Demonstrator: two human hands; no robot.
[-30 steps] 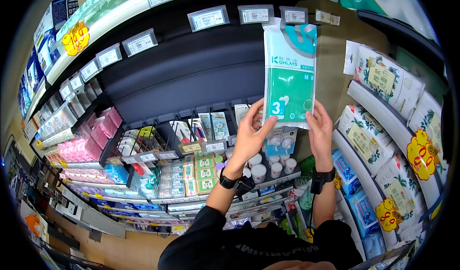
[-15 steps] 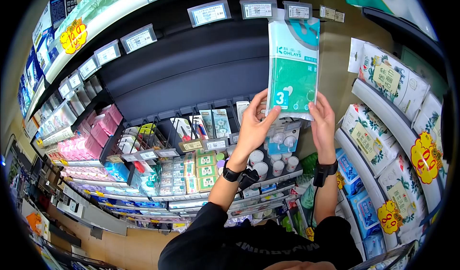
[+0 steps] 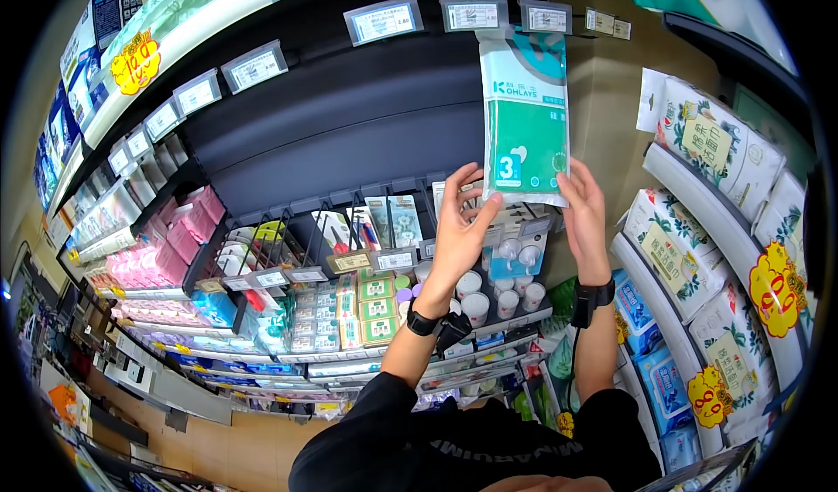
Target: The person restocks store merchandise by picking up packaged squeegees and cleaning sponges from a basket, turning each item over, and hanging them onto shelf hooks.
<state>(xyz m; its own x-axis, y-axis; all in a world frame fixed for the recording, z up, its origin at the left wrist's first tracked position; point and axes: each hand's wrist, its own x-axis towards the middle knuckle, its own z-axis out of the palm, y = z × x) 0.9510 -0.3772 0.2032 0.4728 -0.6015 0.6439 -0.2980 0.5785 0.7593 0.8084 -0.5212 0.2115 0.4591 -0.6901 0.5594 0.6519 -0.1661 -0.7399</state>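
A flat green-and-white plastic packet (image 3: 526, 138), printed with a large "3" and a brand name, is upright before the dark shelf back. Its top edge reaches the price tags of the upper hooks; whether it hangs on one is hidden. My left hand (image 3: 458, 234) pinches the lower left corner, thumb in front and fingers partly behind. At the lower right edge, my right hand (image 3: 585, 221) holds the packet between thumb and fingers. Below it, a blue card pack with clear round pieces (image 3: 517, 254) hangs near my left wrist.
Price tags (image 3: 382, 21) line the hooks above. White tissue packs (image 3: 711, 138) fill the right-hand shelves, with blue wipes packs (image 3: 637, 313) lower down. Lidded white cups (image 3: 474, 307) stand below my hands. Pink packs (image 3: 166, 256) sit on the left shelves.
The packet has shifted left and slightly up, with both hands moving along. My left thumb now lies closer to the packet's lower left corner.
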